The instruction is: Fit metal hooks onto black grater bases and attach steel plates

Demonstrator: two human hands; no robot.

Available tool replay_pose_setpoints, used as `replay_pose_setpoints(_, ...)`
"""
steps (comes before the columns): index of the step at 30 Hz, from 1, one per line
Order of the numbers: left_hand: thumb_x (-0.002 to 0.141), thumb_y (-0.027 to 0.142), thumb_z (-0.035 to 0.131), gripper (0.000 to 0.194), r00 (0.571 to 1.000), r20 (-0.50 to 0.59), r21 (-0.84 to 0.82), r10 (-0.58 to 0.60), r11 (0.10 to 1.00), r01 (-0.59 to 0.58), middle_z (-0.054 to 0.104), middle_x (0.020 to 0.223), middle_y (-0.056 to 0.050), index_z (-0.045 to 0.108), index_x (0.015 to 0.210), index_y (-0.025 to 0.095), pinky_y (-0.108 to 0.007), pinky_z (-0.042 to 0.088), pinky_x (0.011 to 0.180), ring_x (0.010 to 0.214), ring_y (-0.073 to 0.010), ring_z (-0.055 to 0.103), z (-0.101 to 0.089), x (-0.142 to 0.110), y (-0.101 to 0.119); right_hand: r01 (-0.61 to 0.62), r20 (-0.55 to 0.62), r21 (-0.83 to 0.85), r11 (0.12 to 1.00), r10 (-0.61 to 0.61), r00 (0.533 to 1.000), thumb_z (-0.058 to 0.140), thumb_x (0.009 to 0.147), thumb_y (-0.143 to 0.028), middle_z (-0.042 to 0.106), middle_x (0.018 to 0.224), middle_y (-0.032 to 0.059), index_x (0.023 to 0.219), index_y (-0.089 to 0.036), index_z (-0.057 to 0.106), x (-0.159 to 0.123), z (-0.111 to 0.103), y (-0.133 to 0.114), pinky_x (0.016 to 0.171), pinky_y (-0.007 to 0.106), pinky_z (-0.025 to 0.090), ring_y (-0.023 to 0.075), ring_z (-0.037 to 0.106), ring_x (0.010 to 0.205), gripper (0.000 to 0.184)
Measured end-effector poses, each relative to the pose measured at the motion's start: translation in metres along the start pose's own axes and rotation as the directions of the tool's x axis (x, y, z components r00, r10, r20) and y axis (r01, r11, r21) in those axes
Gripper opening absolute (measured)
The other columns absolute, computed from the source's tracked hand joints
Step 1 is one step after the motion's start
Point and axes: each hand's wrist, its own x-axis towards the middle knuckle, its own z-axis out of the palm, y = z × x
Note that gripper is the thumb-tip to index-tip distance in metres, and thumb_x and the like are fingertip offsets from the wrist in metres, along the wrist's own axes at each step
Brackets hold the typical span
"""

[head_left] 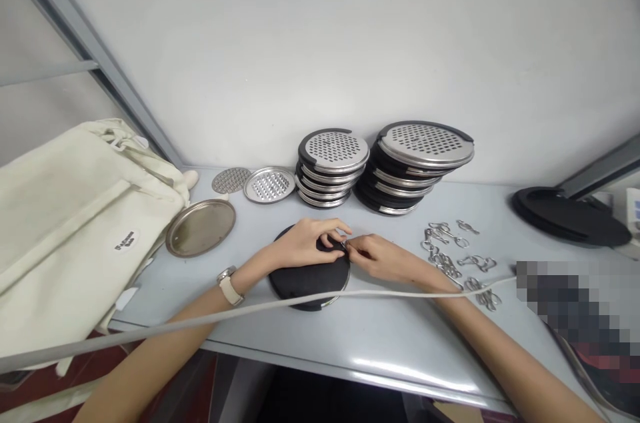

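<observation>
A round black disc (305,282) with a shiny metal edge lies on the grey table in front of me. My left hand (306,243) rests over its far side, thumb and fingers curled together at the disc's right edge. Meeting them there, my right hand (374,255) pinches a small shiny metal piece (344,245), mostly hidden by the fingertips. Beyond my right hand lies a scatter of wire clips with rings (445,263). Two stacks of round graters with black rims, a left stack (334,150) and a right stack (423,144), stand behind my hands.
A loose grater plate (270,184), a perforated disc (231,180) and a plain metal lid (201,228) lie to the left. A cream bag (75,210) fills the left side. A white cable (400,293) crosses in front. Black discs (570,215) lie far right.
</observation>
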Motion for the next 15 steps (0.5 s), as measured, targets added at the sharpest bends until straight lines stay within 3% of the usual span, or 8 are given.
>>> replay_pose_setpoints(15, 0.078, 0.011, 0.061, 0.029, 1.0, 0.023, 0.007, 0.006, 1.0, -0.006, 0.067, 0.095, 0.001, 0.062, 0.106, 0.02, -0.021, 0.049, 0.076, 0.08, -0.0115, 0.061, 0.0007, 0.0009, 0.0006, 0.005, 0.0, -0.025, 1.0, -0.005, 1.0, 0.038, 0.087, -0.023, 0.05, 0.057, -0.0011, 0.062, -0.016, 0.048, -0.0006, 0.0006, 0.0036, 0.053, 0.024, 0.028, 0.0094, 0.038, 0.051, 0.028)
